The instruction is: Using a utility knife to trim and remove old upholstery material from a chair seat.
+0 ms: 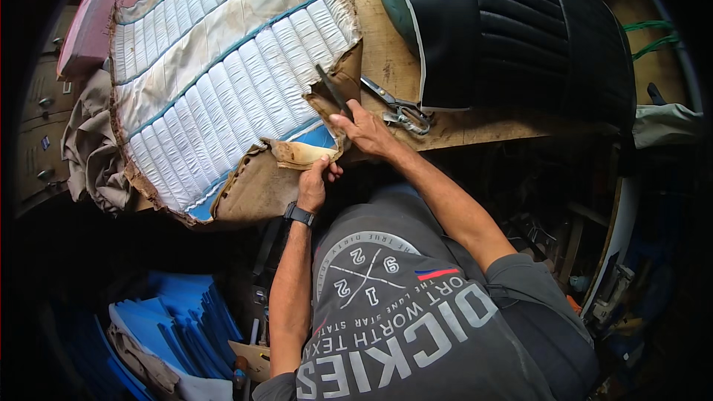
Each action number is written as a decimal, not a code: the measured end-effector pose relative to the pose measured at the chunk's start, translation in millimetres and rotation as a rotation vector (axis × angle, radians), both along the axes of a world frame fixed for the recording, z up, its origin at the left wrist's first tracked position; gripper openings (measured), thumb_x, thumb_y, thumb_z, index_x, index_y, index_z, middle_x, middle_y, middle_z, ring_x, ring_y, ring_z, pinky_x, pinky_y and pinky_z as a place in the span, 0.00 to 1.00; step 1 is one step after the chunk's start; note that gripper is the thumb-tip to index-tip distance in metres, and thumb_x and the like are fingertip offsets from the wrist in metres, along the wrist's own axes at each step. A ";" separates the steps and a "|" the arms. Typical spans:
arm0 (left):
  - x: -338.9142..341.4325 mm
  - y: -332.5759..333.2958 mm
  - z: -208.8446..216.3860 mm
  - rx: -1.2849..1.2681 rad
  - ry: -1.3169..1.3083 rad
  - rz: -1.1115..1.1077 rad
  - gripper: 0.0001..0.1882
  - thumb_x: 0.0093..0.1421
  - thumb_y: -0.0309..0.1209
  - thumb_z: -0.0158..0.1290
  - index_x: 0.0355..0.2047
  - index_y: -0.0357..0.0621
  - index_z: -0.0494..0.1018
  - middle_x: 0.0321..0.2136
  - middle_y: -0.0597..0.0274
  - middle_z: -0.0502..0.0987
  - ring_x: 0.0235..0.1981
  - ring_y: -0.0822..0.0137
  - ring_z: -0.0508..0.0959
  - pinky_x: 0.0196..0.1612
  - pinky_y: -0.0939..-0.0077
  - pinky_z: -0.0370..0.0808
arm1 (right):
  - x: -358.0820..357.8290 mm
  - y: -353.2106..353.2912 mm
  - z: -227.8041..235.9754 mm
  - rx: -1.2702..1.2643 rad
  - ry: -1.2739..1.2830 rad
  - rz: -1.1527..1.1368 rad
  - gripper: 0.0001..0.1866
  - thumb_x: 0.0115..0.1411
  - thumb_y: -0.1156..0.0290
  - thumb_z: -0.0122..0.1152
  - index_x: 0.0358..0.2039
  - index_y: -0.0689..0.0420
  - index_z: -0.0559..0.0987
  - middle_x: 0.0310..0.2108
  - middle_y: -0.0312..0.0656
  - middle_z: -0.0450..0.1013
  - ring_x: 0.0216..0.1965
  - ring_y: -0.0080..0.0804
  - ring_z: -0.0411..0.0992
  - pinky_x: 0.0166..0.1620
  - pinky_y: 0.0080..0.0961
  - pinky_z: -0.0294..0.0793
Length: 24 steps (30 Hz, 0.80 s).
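Note:
An old seat cover (212,96) lies underside up on the table, with white gathered channels, blue seam strips and ragged brown edges. At its near right corner, my left hand (316,182) pinches a folded-back beige flap (297,154). My right hand (360,130) is closed around a dark, flat, knife-like blade (333,90), its tip pointing away over the brown edge. Blue material (316,137) shows between my hands, under the lifted flap. A pair of large metal scissors (401,109) rests on the table just right of my right hand.
A black ribbed seat cushion (512,30) occupies the right of the wooden table (375,48). Pink foam block (96,22) and crumpled beige cloth (96,145) sit at the left. Blue sheets (178,319) are stacked below left. Drawers (37,134) stand at the far left.

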State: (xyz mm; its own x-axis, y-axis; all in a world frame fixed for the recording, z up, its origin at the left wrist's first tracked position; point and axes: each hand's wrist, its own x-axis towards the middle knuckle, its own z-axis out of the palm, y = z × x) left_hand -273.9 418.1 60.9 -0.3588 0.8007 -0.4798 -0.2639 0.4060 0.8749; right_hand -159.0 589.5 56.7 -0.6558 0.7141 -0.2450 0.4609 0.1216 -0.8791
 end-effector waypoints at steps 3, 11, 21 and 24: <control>-7.3 -4.6 3.5 0.030 -0.120 0.033 0.23 0.70 0.43 0.44 0.25 0.39 0.74 0.24 0.60 0.76 0.30 0.68 0.74 0.39 0.75 0.70 | 32.5 -17.0 39.0 0.344 0.098 0.103 0.15 0.70 0.60 0.52 0.43 0.60 0.69 0.26 0.58 0.75 0.33 0.63 0.76 0.36 0.52 0.74; -19.9 5.1 4.8 0.016 -0.315 0.056 0.21 0.70 0.41 0.44 0.23 0.41 0.71 0.18 0.64 0.70 0.31 0.64 0.78 0.39 0.71 0.72 | 55.8 -70.9 12.9 0.298 0.039 0.100 0.14 0.72 0.61 0.50 0.35 0.58 0.70 0.22 0.54 0.74 0.25 0.59 0.75 0.28 0.50 0.73; -24.8 2.9 -2.9 0.046 -0.314 0.036 0.20 0.69 0.41 0.45 0.23 0.42 0.71 0.17 0.65 0.69 0.30 0.64 0.77 0.37 0.70 0.71 | 43.7 -75.0 5.0 0.324 0.017 0.136 0.15 0.72 0.61 0.50 0.33 0.59 0.72 0.19 0.55 0.74 0.24 0.58 0.76 0.29 0.48 0.75; -25.6 3.1 -4.2 0.044 -0.318 0.026 0.20 0.69 0.41 0.45 0.23 0.42 0.71 0.17 0.65 0.68 0.29 0.64 0.77 0.37 0.71 0.70 | 43.8 -75.2 -0.5 0.337 -0.001 0.149 0.15 0.72 0.61 0.50 0.33 0.59 0.72 0.19 0.55 0.74 0.25 0.58 0.76 0.29 0.49 0.75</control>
